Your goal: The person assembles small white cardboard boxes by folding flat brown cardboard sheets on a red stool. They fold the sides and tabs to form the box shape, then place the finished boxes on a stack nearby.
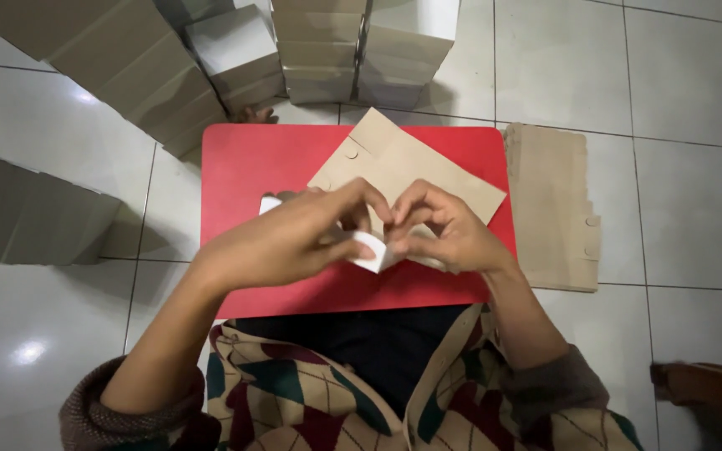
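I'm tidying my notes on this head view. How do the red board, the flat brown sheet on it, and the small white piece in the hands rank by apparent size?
1. Red board, largest.
2. Flat brown sheet.
3. Small white piece, smallest, though the left hand and right hand hide part of it.

A small white card piece [371, 250], partly folded, is held up just above the red worktop [244, 159] near the middle of its near edge, pinched between the fingers [353, 248] of both hands, mostly hidden.
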